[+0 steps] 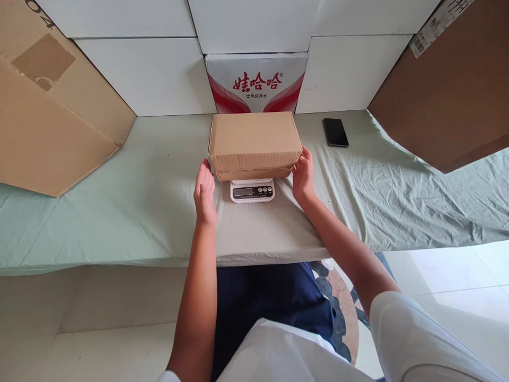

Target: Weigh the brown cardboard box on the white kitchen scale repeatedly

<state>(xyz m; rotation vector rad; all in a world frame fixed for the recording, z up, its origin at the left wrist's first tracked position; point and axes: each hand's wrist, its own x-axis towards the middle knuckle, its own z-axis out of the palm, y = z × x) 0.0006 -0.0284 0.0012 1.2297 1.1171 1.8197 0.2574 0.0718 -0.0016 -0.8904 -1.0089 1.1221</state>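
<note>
Box (254, 142) sat on the small scale (252, 191) at frame centre, overhanging it on every side. Left hand (204, 193) hovered just beside it, fingers together; right hand (303, 175) touched its edge. A nudge could have tipped it off.

I see a plain brown cardboard box (254, 140) on a white scale (252, 190), pale green cloth (119, 212) over the surface, a black phone (335, 131) near its far edge, and a white carton (256, 82) printed with red swirls.
</note>
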